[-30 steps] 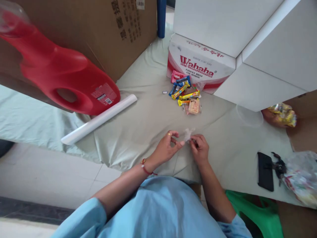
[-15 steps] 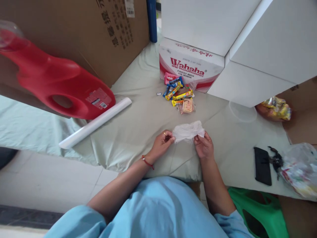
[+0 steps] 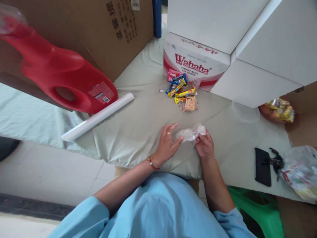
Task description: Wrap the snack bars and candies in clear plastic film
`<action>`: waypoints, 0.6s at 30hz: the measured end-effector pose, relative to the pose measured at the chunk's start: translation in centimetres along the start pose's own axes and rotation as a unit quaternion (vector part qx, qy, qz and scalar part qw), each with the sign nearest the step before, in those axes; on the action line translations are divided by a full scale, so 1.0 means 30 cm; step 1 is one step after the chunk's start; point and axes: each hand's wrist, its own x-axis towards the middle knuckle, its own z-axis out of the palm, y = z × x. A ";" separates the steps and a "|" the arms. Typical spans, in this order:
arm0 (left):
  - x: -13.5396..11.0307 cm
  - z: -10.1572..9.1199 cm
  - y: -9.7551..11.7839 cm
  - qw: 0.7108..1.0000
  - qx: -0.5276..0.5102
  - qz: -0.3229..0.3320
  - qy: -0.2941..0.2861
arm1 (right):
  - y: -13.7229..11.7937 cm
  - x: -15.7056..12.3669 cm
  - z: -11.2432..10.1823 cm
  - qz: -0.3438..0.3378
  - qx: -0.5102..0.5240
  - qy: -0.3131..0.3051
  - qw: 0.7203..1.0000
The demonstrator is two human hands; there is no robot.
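Since half a second ago, the left hand (image 3: 167, 144) has loosened its pinch and spread its fingers, and the plastic bag (image 3: 189, 134), stretched between both hands then, has gathered into a narrower strip. It lies crosswise in front of the person, long axis running left to right and tipped slightly up toward its right end.

Leftmost, a red jug (image 3: 71, 76) and a white roll (image 3: 99, 117) bound the space; bare bench (image 3: 146, 109) lies between the roll and the hands. Beyond the bag is a narrower bare strip, then a pile of snacks (image 3: 182, 88) against a water box (image 3: 196, 62). Cloth stretches clear rightward as far as a phone (image 3: 263, 167).

The left thumb meets the bag's left end, contact unclear, its fingers reaching forward. At the other end, the right hand (image 3: 205, 145) pinches the plastic, fingers curled.
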 end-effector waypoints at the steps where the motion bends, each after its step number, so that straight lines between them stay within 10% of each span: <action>1: 0.017 0.012 0.001 1.000 0.003 0.002 -0.027 | 0.000 -0.004 0.000 0.003 0.005 -0.006 1.000; 6: 0.061 0.082 -0.011 0.988 -0.014 -0.010 -0.156 | 0.007 -0.010 -0.008 0.004 -0.018 -0.040 0.999; 14: 0.041 0.085 0.002 0.998 -0.038 -0.016 -0.036 | 0.043 -0.033 0.029 -0.083 -0.174 -0.117 0.974; 18: 0.063 0.070 -0.024 0.971 -0.175 -0.155 0.038 | 0.046 -0.032 0.027 -0.055 -0.213 -0.056 0.974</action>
